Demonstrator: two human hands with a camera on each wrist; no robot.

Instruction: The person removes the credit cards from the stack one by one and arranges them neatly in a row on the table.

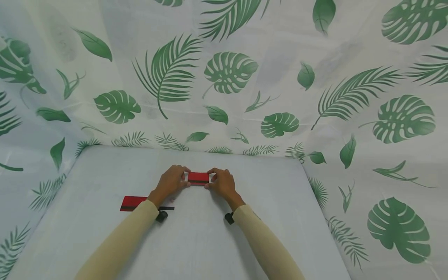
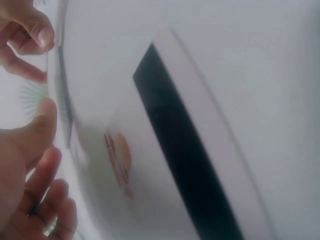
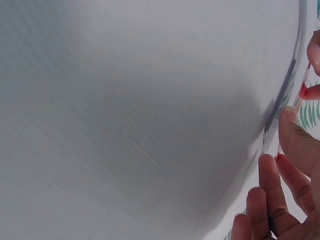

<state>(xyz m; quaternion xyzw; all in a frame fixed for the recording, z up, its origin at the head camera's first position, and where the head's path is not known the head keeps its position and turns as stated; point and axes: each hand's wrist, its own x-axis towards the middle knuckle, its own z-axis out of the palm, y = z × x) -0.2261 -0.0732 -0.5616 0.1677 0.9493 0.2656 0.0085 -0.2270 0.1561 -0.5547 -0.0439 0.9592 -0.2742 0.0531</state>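
Note:
A small red rectangular piece with a dark stripe (image 1: 198, 177) is held between both hands near the far side of the white table. My left hand (image 1: 174, 179) pinches its left end with thumb and fingers. At its right end, my right hand (image 1: 222, 182) grips in the same way. Both wrist views show the piece nearly edge-on, so its thickness is unclear. Beneath my left wrist lies a flat printed sheet, its red part (image 1: 133, 203) to the left. In the left wrist view its black stripe (image 2: 175, 145) runs along a white area with a small food-like picture.
The white table (image 1: 196, 241) ends at a leaf-patterned curtain (image 1: 231, 116) behind and at both sides. Dark wrist cameras sit under both forearms, the left one (image 1: 161, 216) right by the printed sheet.

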